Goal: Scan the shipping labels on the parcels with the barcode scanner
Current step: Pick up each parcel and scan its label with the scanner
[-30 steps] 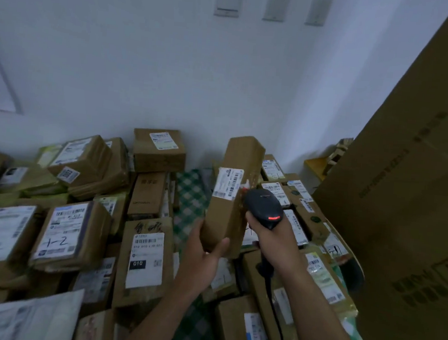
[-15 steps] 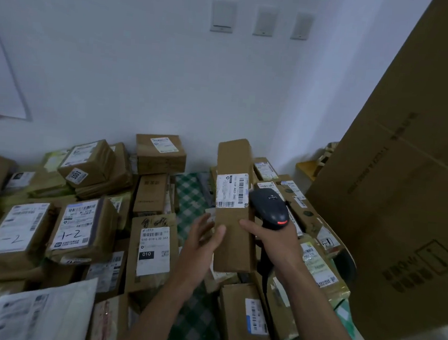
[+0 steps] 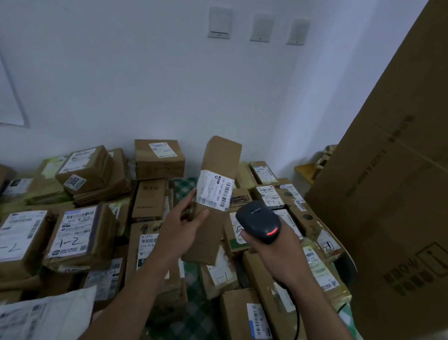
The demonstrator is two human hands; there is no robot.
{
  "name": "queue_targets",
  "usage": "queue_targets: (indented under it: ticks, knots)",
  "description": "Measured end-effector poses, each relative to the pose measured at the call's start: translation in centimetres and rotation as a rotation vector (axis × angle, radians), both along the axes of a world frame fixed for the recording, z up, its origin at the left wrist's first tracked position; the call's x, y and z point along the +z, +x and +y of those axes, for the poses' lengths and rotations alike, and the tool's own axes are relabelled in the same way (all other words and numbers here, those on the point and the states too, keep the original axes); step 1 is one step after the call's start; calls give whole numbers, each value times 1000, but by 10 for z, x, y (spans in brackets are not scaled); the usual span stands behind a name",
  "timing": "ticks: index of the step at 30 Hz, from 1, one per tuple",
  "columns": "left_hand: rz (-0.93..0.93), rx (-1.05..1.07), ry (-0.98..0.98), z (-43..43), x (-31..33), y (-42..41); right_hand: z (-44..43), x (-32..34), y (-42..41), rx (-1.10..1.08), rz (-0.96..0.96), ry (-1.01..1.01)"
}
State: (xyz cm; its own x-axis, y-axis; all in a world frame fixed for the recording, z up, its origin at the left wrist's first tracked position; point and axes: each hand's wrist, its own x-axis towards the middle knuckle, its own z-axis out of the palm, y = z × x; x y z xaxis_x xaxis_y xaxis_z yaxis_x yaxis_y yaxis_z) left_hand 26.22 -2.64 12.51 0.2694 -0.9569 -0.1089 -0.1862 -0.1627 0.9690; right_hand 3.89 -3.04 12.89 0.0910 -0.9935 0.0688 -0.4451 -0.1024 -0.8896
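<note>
My left hand (image 3: 182,228) grips a long brown parcel (image 3: 219,164) upright above the pile, thumb across its front. The parcel's white shipping label (image 3: 214,193) with barcodes faces me and slightly right. My right hand (image 3: 272,252) holds the black barcode scanner (image 3: 259,223) just right of the parcel, its head level with the label's lower edge and a red light glowing on its back. The scanner's black cable (image 3: 293,336) hangs down by my right forearm.
Many labelled brown parcels (image 3: 77,227) cover a green checked cloth (image 3: 192,335) on both sides of my arms. A very large cardboard box (image 3: 411,186) stands tall at the right. A white wall with three switch plates (image 3: 259,28) is behind.
My left hand has tilted and turned the parcel, so its label now faces more to the right. The scanner has shifted right and lower relative to the label. The camera has tilted upward.
</note>
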Motion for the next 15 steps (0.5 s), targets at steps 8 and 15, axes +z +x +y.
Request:
queue_targets:
  ticks: [8, 15]
  knots:
    - [-247, 5, 57, -17, 3, 31, 5, -11, 9, 80, 235, 61]
    - [-274, 8, 102, -18, -2, 36, 2, -15, 12, 131, 297, 70]
